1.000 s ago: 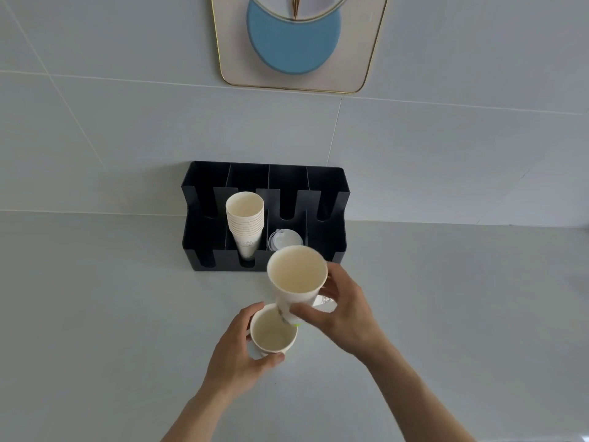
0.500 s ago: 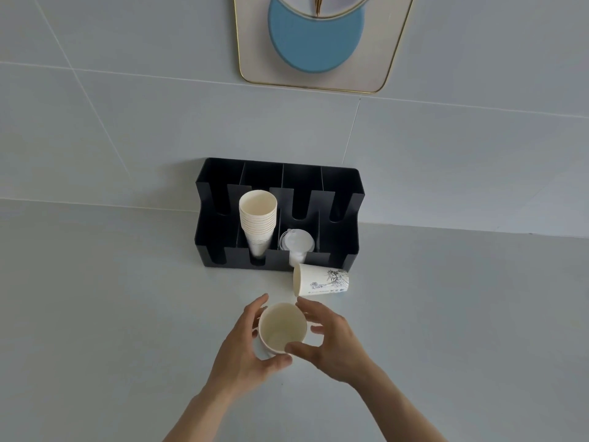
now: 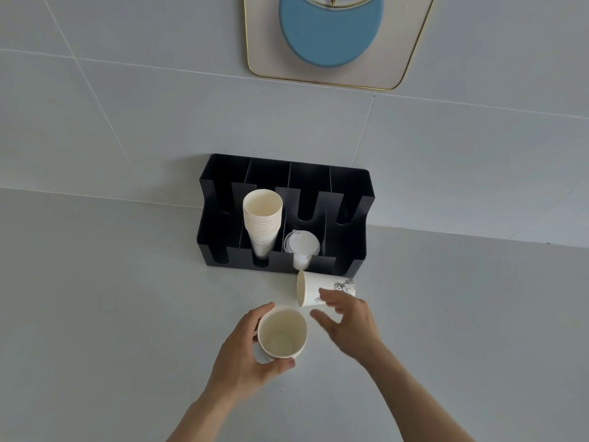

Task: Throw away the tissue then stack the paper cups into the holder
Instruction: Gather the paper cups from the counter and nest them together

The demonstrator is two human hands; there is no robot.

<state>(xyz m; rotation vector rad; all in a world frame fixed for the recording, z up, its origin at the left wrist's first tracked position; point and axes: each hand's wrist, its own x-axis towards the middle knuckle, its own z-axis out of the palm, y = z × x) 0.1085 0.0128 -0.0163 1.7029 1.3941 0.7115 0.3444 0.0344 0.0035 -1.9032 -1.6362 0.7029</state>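
Note:
My left hand (image 3: 242, 358) grips nested white paper cups (image 3: 282, 334), upright, mouth toward me, just above the counter. My right hand (image 3: 349, 323) hovers to their right with fingers spread and holds nothing. Its fingertips reach near a single printed paper cup (image 3: 315, 290) lying on its side in front of the holder, mouth to the left. The black cup holder (image 3: 350, 199) stands against the wall. A tall stack of paper cups (image 3: 263, 218) leans in its second slot. No tissue is visible.
White plastic lids (image 3: 302, 245) fill the holder's third front slot. The grey counter (image 3: 111, 298) stretches wide on both sides. A tiled wall rises behind, with a gold-framed panel and blue disc (image 3: 331, 33) hanging above.
One second ago my right hand held a cup above the left hand's cup. That cup went into it, and my right hand has let go and moved right toward the lying cup.

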